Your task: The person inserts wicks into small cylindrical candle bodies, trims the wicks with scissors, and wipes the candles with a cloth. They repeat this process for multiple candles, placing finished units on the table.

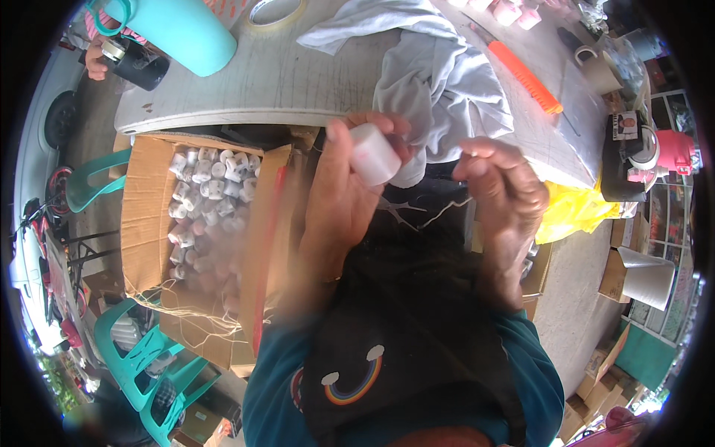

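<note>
My left hand is closed round a small white cylinder with a faint pink mark on its side. The cylinder is tilted, held between thumb and fingers above the table's near edge. To its right, my right hand is raised with thumb and fingertips pinched together. A tiny pale bit shows at those fingertips, too small to name. Below and between the hands, a thin pale string lies over the dark apron. Left of my left forearm stands an open cardboard box with many small white cylinders in it.
On the white table lie a grey cloth, an orange comb-like strip, a tape roll and a teal tumbler. Another person's hand is near a black bottle. A yellow bag hangs at the right.
</note>
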`<state>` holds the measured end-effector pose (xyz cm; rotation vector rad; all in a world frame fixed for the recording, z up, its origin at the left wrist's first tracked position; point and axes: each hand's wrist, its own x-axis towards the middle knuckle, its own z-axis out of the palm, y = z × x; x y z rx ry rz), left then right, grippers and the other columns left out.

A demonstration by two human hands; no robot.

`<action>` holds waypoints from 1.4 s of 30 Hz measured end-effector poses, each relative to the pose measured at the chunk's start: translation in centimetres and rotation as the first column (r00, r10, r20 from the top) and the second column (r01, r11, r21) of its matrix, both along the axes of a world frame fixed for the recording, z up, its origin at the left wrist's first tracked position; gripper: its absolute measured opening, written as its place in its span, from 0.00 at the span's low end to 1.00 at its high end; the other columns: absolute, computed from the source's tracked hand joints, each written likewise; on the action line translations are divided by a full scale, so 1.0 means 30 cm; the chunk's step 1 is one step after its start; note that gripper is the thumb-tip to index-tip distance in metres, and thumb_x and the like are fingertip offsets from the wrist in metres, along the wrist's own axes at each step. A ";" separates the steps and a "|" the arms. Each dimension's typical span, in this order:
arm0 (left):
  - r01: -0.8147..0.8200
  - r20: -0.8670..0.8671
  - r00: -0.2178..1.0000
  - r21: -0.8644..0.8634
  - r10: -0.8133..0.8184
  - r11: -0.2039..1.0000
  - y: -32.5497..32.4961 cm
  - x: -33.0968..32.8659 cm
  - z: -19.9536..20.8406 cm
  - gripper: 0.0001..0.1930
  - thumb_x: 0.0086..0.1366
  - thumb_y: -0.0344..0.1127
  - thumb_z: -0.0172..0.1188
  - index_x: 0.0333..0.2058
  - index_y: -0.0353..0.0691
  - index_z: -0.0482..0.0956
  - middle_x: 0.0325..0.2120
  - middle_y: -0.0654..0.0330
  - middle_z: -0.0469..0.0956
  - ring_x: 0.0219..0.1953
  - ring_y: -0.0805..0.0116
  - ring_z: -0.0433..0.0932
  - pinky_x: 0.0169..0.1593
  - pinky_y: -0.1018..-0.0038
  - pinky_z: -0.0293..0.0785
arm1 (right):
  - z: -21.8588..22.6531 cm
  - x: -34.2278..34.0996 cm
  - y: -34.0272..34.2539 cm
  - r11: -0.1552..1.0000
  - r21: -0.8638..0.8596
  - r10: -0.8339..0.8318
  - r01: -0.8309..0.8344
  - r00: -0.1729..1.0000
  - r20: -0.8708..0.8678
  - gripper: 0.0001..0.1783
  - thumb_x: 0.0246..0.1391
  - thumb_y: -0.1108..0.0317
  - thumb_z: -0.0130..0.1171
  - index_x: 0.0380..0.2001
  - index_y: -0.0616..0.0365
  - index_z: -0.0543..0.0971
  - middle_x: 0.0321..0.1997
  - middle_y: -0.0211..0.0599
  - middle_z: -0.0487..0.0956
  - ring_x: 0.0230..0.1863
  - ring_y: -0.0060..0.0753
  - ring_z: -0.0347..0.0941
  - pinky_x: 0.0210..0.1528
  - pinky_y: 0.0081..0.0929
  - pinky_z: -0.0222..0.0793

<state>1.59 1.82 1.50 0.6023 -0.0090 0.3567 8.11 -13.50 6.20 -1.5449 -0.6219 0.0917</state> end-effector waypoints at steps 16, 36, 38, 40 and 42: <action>0.088 -0.045 0.991 -0.511 -0.129 0.855 -0.005 -0.030 0.101 0.23 0.74 0.46 0.38 0.50 0.30 0.68 0.52 0.49 0.70 0.62 0.50 0.64 0.63 0.60 0.64 | -0.008 -0.046 0.063 0.991 -0.125 0.076 -0.040 0.952 0.297 0.09 0.50 0.81 0.62 0.36 0.61 0.81 0.25 0.33 0.77 0.25 0.21 0.72 0.28 0.17 0.65; -0.013 -0.030 1.000 -0.377 0.002 0.926 -0.049 -0.024 0.103 0.09 0.72 0.41 0.49 0.48 0.53 0.72 0.45 0.62 0.75 0.62 0.53 0.65 0.54 0.65 0.69 | 0.002 -0.039 0.099 0.987 -0.142 -0.004 0.077 0.890 0.455 0.11 0.42 0.83 0.62 0.30 0.57 0.77 0.22 0.30 0.74 0.19 0.22 0.70 0.22 0.18 0.65; -0.013 -0.014 1.000 -0.357 0.009 0.934 -0.049 -0.023 0.099 0.09 0.72 0.40 0.48 0.49 0.53 0.70 0.46 0.61 0.75 0.62 0.52 0.64 0.54 0.65 0.69 | 0.002 -0.037 0.098 0.985 -0.151 -0.001 0.082 0.882 0.471 0.11 0.41 0.84 0.61 0.29 0.58 0.77 0.22 0.31 0.74 0.19 0.22 0.70 0.22 0.18 0.65; -0.008 0.011 1.000 -0.335 0.012 0.942 -0.048 -0.021 0.094 0.10 0.72 0.40 0.48 0.50 0.53 0.69 0.46 0.61 0.74 0.62 0.52 0.64 0.54 0.65 0.69 | 0.001 -0.037 0.098 0.985 -0.155 0.003 0.078 0.886 0.465 0.12 0.40 0.84 0.61 0.30 0.58 0.77 0.22 0.31 0.74 0.19 0.21 0.70 0.22 0.18 0.65; 0.000 0.039 0.999 -0.315 0.014 0.949 -0.046 -0.020 0.088 0.10 0.72 0.39 0.48 0.50 0.52 0.67 0.47 0.60 0.73 0.63 0.52 0.64 0.54 0.64 0.69 | -0.001 -0.038 0.100 0.986 -0.153 0.004 0.073 0.893 0.450 0.12 0.40 0.84 0.60 0.30 0.58 0.77 0.22 0.30 0.74 0.19 0.21 0.69 0.22 0.18 0.64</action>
